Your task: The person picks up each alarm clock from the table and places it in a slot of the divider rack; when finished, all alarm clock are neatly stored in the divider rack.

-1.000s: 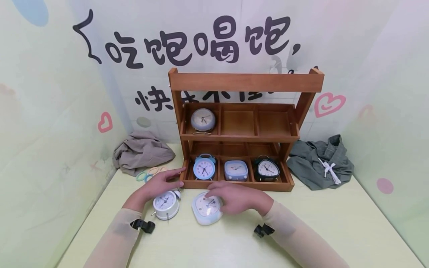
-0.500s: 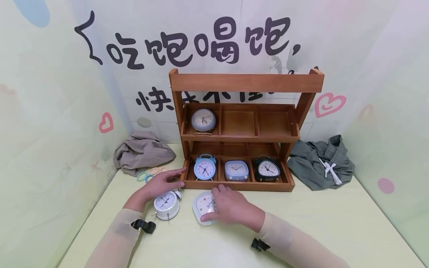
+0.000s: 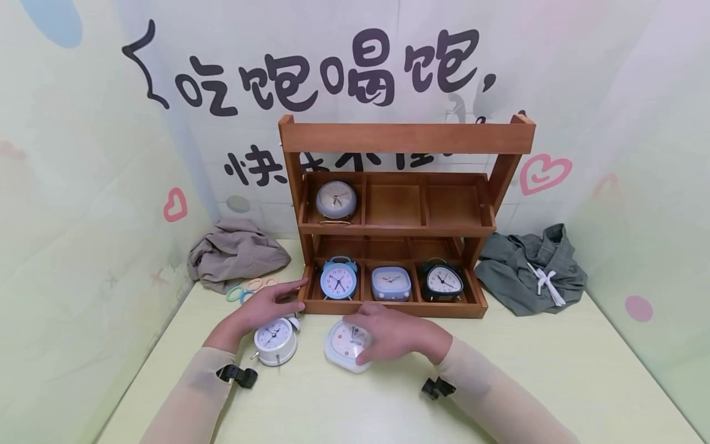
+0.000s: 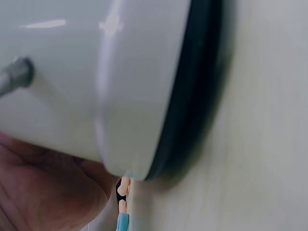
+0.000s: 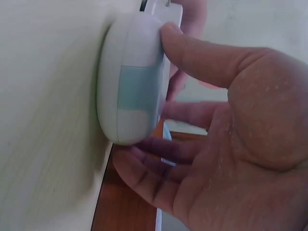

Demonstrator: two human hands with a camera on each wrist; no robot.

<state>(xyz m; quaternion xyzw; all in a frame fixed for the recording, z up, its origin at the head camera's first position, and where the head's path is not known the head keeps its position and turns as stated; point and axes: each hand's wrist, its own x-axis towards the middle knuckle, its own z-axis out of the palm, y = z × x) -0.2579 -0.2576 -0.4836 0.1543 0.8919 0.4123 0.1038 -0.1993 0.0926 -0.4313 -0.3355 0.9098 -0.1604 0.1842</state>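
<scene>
Low on the table, a rounded white alarm clock (image 3: 345, 343) with pale green patches lies face up. My right hand (image 3: 396, 333) grips its right side, thumb (image 5: 192, 57) on the face's edge and fingers curled at the rim. Beyond it, my left hand (image 3: 266, 307) rests with extended fingers against the left front corner of the wooden rack (image 3: 388, 308). Below that hand is a white round alarm clock (image 3: 275, 342) with a bell; its glossy side fills much of the left wrist view.
The rack's lower row holds a blue twin-bell clock (image 3: 338, 280), a blue square clock (image 3: 391, 283) and a black clock (image 3: 444, 280). A round clock (image 3: 336, 200) sits upper left. Brown cloth (image 3: 235, 253), scissors (image 3: 235, 293) and grey-green cloth (image 3: 532, 271) flank the rack.
The rounded white alarm clock has turned and shifted slightly right under my right hand, which moved from touching its face to gripping its side. My left hand has stayed in place.
</scene>
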